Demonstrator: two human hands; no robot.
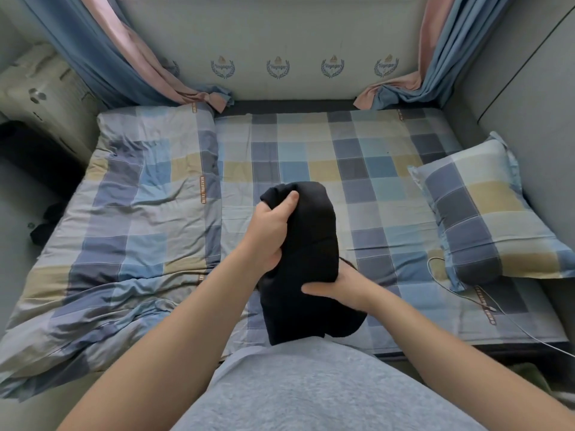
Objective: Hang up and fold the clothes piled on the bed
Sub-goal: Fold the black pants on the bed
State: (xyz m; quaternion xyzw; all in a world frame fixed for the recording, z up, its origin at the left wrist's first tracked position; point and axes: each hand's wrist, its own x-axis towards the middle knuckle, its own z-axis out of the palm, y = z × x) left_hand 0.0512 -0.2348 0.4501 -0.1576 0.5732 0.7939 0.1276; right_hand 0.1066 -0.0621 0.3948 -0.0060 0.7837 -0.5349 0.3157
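From the head camera I look down at a bed [311, 144] covered in a sheet checked in blue, grey and pale yellow. Above the middle of the bed, close to the person's body, both bare arms hold up a black garment [314, 231], bundled into a thick, rounded fold that hangs clear of the sheet.

The left grip [272, 228] is clenched on the garment's upper left edge, with the thumb pressed on top and the fingers curled underneath. The right grip [339, 290] grasps the lower part from the right, with the thumb laid across the front of the cloth and the fingers hidden behind it.

A rumpled duvet [124, 213] in the same check lies along the left side of the bed. A matching pillow [485, 219] rests at the right, and a thin white cable [451, 287] runs beside it. Blue and pink curtains [93, 51] hang in both far corners. The person's grey shirt [311, 393] fills the bottom of the view.
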